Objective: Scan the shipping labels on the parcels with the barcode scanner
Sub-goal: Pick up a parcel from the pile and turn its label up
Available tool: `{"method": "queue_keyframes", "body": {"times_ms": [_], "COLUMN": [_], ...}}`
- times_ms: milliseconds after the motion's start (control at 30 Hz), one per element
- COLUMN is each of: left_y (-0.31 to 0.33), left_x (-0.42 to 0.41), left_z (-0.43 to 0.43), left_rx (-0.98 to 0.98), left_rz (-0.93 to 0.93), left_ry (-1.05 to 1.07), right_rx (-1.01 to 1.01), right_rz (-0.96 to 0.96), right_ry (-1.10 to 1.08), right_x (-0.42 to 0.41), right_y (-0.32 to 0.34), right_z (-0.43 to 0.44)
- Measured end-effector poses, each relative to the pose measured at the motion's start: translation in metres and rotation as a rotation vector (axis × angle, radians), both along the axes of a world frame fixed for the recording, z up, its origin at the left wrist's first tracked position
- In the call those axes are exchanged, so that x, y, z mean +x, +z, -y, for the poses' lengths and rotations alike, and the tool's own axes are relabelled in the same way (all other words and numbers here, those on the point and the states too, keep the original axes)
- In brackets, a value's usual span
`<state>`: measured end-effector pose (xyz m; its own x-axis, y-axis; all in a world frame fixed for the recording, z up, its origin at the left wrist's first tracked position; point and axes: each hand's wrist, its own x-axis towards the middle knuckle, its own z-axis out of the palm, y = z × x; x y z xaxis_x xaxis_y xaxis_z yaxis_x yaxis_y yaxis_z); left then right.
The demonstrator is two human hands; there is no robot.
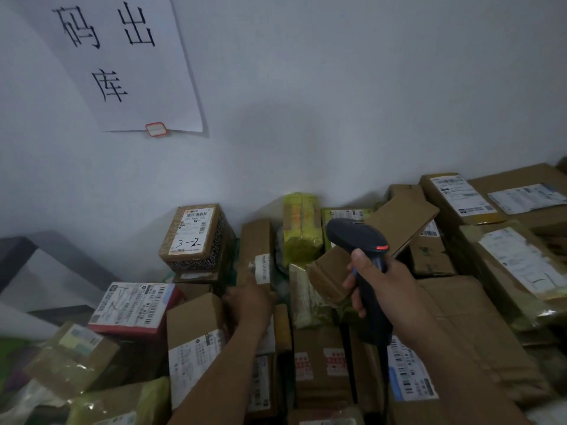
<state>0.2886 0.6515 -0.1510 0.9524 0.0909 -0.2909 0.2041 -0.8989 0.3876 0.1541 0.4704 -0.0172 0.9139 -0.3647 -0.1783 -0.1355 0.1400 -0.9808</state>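
A pile of cardboard parcels fills the lower half of the view. My right hand (379,288) grips the handle of a black barcode scanner (359,240), whose head points left toward the middle of the pile. My left hand (250,302) holds the lower end of a narrow brown parcel (256,245) standing upright, with a white label strip (263,268) on its right side. A box marked "3-2" (193,236) stands further left against the wall. A red-edged box (135,306) with a large white label lies below it.
A white wall (337,118) stands behind the pile, with a paper sign (122,62) taped to it. Yellow-wrapped packets (302,228) lean at the back. More labelled cartons (460,199) stack up at the right. A dark table frame (18,256) sits at far left.
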Motion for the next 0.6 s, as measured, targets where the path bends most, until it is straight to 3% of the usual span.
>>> {"method": "queue_keyframes", "body": {"times_ms": [233, 433, 533, 600], "left_y": [0.0, 0.052, 0.101, 0.112], "left_x": [0.004, -0.04, -0.07, -0.076], "left_z": [0.001, 0.018, 0.035, 0.049], "left_rx": [0.002, -0.531, -0.649, -0.485], "left_rz": [0.057, 0.63, 0.538, 0.427], "left_ry": [-0.125, -0.225, -0.406, -0.608], "right_rx": [-0.019, -0.007, 0.011, 0.028], "right_rz": [-0.012, 0.021, 0.018, 0.007], "right_ry": [-0.002, -0.115, -0.209, -0.25], "right_x": [0.0, -0.019, -0.032, -0.041], "right_y": [0.003, 0.007, 0.009, 0.012], "right_z": [-0.007, 0.002, 0.01, 0.013]}}
